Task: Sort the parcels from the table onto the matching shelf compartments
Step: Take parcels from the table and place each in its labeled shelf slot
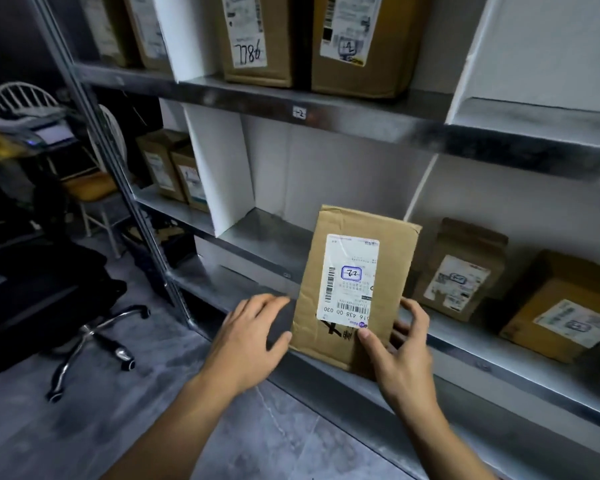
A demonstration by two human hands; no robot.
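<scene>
The parcel [392, 271] stands upright just ahead of both hands, long axis vertical and tipped slightly to the right, with its label [350, 292] facing the person. Its bottom edge is at the front lip of the shelf [257, 233]; whether it already rests there I cannot tell. The left hand [250, 341] grips the parcel's lower left side between fingers and thumb. The right hand [402, 355] holds the lower right corner, thumb on the front face, fingers curled round the edge. Both are equally near.

Behind the parcel the compartment looks open, so the likely move is a straight push back. Left of the parcel rises a thick white divider [219, 168]; behind and right of it, a thin white divider [418, 192]. Beyond that, right of the parcel, sit two brown boxes [461, 268] [561, 306], and more boxes [257, 36] stand above. Nothing appears to block the way.
</scene>
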